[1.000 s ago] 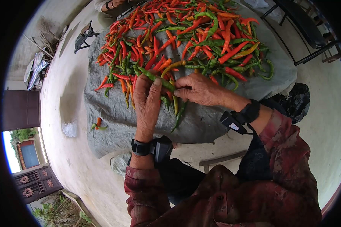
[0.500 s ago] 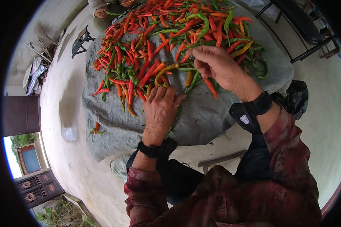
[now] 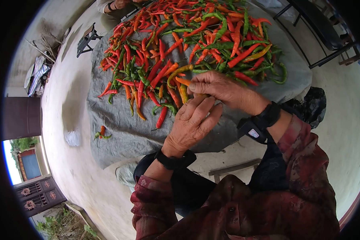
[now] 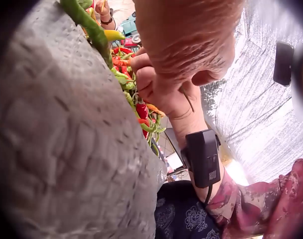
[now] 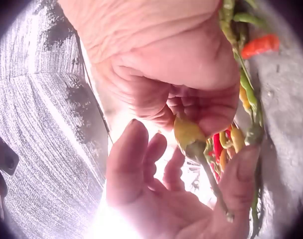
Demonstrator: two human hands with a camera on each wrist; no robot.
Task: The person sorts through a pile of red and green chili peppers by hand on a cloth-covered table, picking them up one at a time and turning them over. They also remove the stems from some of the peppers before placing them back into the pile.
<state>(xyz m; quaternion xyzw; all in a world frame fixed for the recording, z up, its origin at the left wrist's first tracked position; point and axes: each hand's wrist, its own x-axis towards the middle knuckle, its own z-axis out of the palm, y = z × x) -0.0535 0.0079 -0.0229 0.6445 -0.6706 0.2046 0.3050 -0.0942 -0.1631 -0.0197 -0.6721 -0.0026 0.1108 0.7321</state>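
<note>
My right hand [image 3: 225, 91] grips a chili pepper [image 3: 183, 81] whose orange tip sticks out to the left. In the right wrist view its yellow base [image 5: 187, 132] and green stem [image 5: 213, 186] emerge below those fingers. Around the stem, my left hand [image 3: 194, 125] has its thumb and fingers spread apart. The middle of the pepper is hidden in the right hand. Both hands are over the near edge of a large pile of chilies [image 3: 160, 52], red, orange and green. A red chili [image 3: 161, 118] lies on the cloth just left of my left hand.
A grey cloth [image 3: 116, 140] lies under the pile. Chili pieces [image 3: 103, 132] are at its left. Another person's hand [image 3: 120, 4] shows at the far edge. A black bench [image 3: 320, 24] stands back right, a small black stool [image 3: 88, 40] at left, a black bag [image 3: 310, 108] at right.
The green chili both hands held a second ago is gone from them. My right hand reached over the pile, then came back left with the orange chili to meet my left hand.
</note>
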